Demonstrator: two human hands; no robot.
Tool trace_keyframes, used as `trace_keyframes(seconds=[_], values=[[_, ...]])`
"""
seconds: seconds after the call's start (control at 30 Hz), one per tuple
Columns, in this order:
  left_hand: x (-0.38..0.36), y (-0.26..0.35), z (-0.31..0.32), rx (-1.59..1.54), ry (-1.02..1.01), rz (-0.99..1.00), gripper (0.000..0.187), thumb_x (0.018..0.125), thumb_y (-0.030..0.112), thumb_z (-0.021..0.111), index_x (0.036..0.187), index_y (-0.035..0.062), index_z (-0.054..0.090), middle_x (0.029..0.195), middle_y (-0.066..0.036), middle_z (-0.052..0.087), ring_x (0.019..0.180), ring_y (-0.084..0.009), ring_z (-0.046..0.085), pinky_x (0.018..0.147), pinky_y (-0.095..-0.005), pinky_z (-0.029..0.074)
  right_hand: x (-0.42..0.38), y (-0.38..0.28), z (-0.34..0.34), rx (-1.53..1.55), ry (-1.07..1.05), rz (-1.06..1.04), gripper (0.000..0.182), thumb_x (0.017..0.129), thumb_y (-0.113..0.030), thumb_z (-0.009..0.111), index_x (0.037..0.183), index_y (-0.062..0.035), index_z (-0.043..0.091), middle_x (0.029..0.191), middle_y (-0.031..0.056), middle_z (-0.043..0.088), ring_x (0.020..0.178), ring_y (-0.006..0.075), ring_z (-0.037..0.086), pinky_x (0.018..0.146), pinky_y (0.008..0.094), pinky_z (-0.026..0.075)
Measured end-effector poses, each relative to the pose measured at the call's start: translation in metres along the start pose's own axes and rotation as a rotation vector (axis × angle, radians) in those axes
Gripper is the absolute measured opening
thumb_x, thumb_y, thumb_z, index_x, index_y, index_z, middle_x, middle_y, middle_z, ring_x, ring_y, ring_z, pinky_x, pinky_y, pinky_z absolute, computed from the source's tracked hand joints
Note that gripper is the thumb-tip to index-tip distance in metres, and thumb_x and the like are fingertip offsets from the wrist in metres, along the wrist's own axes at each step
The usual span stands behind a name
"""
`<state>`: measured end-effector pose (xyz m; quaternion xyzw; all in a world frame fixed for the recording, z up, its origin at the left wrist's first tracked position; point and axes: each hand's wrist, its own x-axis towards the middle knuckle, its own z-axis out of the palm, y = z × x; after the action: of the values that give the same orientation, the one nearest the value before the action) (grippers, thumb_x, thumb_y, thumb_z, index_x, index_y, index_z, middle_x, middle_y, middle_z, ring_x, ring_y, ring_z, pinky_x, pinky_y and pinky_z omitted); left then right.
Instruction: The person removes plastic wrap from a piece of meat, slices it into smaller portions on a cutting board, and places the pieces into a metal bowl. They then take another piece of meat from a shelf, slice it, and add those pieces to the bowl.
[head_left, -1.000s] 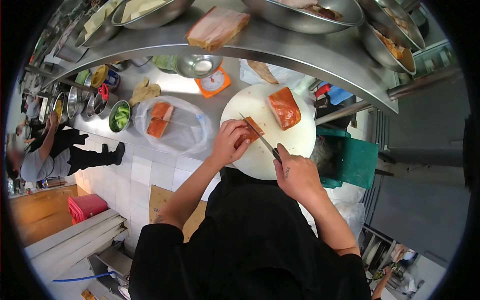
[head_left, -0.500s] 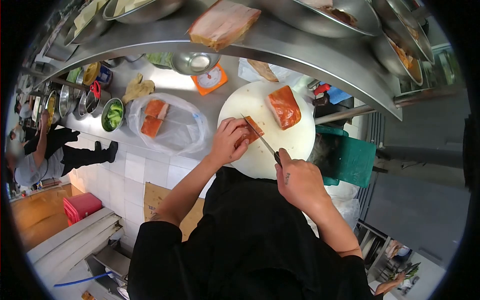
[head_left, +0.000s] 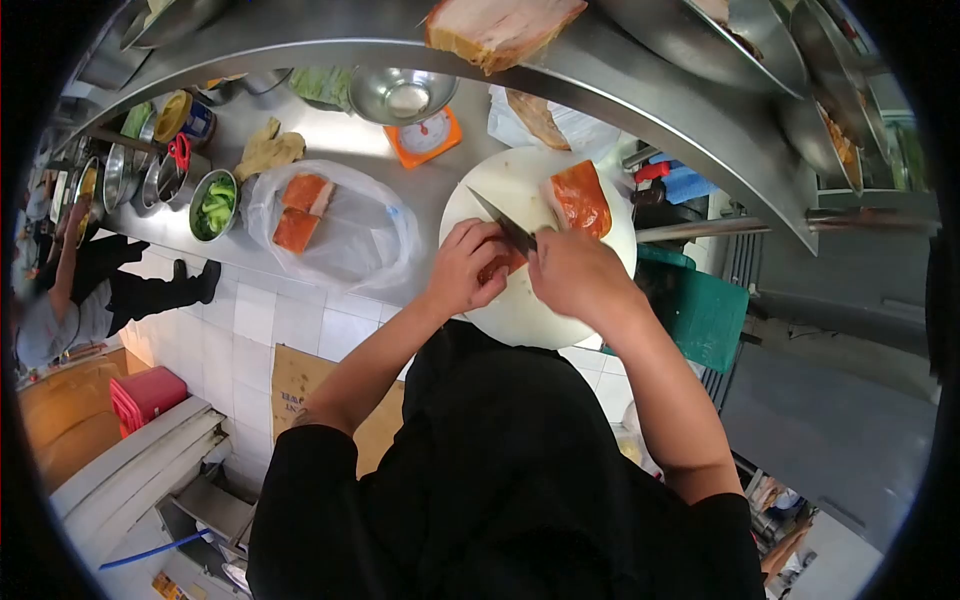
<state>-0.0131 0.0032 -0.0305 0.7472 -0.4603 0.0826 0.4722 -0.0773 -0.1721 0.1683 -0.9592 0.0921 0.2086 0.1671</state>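
Meat [head_left: 514,263] lies under the left hand [head_left: 467,268], beside the knife [head_left: 508,222].

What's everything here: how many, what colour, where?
Knife: one, grey, right hand
Board: one, white, counter
Held meat: one visible, reddish, left hand
Meat block: one, reddish, board's right
Bagged meat: two, reddish, clear bag
Scale: one, orange, counter
Metal bowls: several, silver, shelf and counter
Meat slab: one, pale, shelf
Bin: one, green, right of board
Co-workers: at least two, one grey-topped, both edges
Left hand: one, bare, on meat
Right hand: one, bare, gripping knife
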Motion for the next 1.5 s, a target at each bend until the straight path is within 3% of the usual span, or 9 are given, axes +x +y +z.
trace_keyframes(seconds=[0.23, 0.4, 0.57, 0.67, 1.0, 1.23, 1.33, 1.43, 1.5], values=[[-0.005, 0.002, 0.003, 0.007, 0.006, -0.025, 0.033, 0.077, 0.014, 0.078, 0.109, 0.008, 0.073, 0.128, -0.013, 0.068, 0.118, -0.0397, 0.062, 0.106, -0.0501, 0.052, -0.036, 0.013, -0.035, -0.005, -0.135, 0.046, 0.029, 0.102, -0.023, 0.062, 0.101, 0.0027, 0.077, 0.097, 0.028, 0.077, 0.096, 0.0451, 0.077, 0.087, 0.0546, 0.06], [-0.003, 0.001, 0.002, 0.003, -0.016, -0.014, 0.033, 0.076, 0.013, 0.078, 0.108, 0.0082, 0.073, 0.129, -0.013, 0.067, 0.119, -0.0399, 0.061, 0.106, -0.0501, 0.052, -0.006, 0.01, -0.004, 0.02, -0.106, 0.067, 0.032, 0.107, -0.028, 0.063, 0.102, 0.0021, 0.071, 0.095, 0.0284, 0.074, 0.095, 0.0487, 0.072, 0.086, 0.0581, 0.056], [-0.002, 0.001, 0.004, 0.012, 0.012, -0.014, 0.033, 0.077, 0.014, 0.078, 0.109, 0.0092, 0.071, 0.128, -0.011, 0.067, 0.119, -0.0394, 0.061, 0.105, -0.0497, 0.052, -0.048, 0.026, -0.006, 0.023, -0.131, 0.089, 0.032, 0.107, -0.029, 0.063, 0.103, 0.0024, 0.068, 0.093, 0.0285, 0.074, 0.092, 0.0498, 0.071, 0.083, 0.0587, 0.056], [-0.007, 0.001, 0.005, 0.004, 0.009, -0.012, 0.033, 0.077, 0.014, 0.078, 0.109, 0.01, 0.07, 0.128, -0.011, 0.067, 0.119, -0.04, 0.061, 0.105, -0.0496, 0.052, -0.037, 0.024, 0.02, 0.005, -0.069, 0.059, 0.032, 0.109, -0.029, 0.06, 0.114, 0.0016, 0.07, 0.1, 0.0265, 0.077, 0.098, 0.0459, 0.077, 0.088, 0.0575, 0.06], [-0.006, -0.002, 0.005, 0.0, -0.006, -0.014, 0.032, 0.078, 0.014, 0.078, 0.108, 0.0098, 0.07, 0.129, -0.012, 0.067, 0.119, -0.041, 0.059, 0.108, -0.0525, 0.05, -0.028, 0.032, 0.062, 0.048, -0.076, 0.123, 0.036, 0.111, -0.032, 0.058, 0.115, 0.0036, 0.066, 0.096, 0.0285, 0.077, 0.092, 0.0469, 0.077, 0.086, 0.0577, 0.06], [-0.008, -0.001, 0.006, -0.022, -0.007, -0.034, 0.03, 0.078, 0.013, 0.077, 0.107, 0.0098, 0.07, 0.129, -0.012, 0.066, 0.121, -0.0408, 0.058, 0.108, -0.0522, 0.049, -0.043, 0.038, 0.051, 0.118, -0.165, 0.177, 0.038, 0.111, -0.034, 0.058, 0.114, 0.0033, 0.066, 0.097, 0.0292, 0.077, 0.096, 0.0475, 0.077, 0.088, 0.0566, 0.061], [-0.004, -0.01, 0.007, 0.0, 0.003, -0.015, 0.031, 0.078, 0.013, 0.078, 0.107, 0.0105, 0.07, 0.13, -0.011, 0.066, 0.123, -0.0406, 0.057, 0.108, -0.0515, 0.049, -0.025, 0.042, 0.097, 0.108, -0.072, 0.186, 0.04, 0.111, -0.036, 0.058, 0.113, 0.0028, 0.067, 0.097, 0.0278, 0.078, 0.096, 0.0468, 0.077, 0.089, 0.0565, 0.061], [-0.009, -0.006, 0.003, 0.006, -0.04, 0.034, 0.039, 0.082, 0.016, 0.081, 0.117, 0.0091, 0.066, 0.136, -0.015, 0.064, 0.124, -0.0418, 0.057, 0.109, -0.0527, 0.048, -0.023, 0.055, 0.093, 0.07, -0.021, 0.124, 0.041, 0.111, -0.038, 0.058, 0.113, 0.0022, 0.067, 0.097, 0.026, 0.079, 0.095, 0.0462, 0.078, 0.089, 0.0555, 0.061], [-0.009, 0.005, -0.001, -0.032, 0.022, -0.048, 0.057, 0.086, 0.02, 0.084, 0.135, 0.0059, 0.058, 0.143, -0.021, 0.059, 0.13, -0.0447, 0.056, 0.112, -0.0545, 0.048, -0.034, 0.064, 0.069, 0.068, -0.008, 0.11, 0.043, 0.111, -0.041, 0.059, 0.111, 0.001, 0.068, 0.095, 0.0259, 0.078, 0.094, 0.0458, 0.077, 0.087, 0.0555, 0.061]])
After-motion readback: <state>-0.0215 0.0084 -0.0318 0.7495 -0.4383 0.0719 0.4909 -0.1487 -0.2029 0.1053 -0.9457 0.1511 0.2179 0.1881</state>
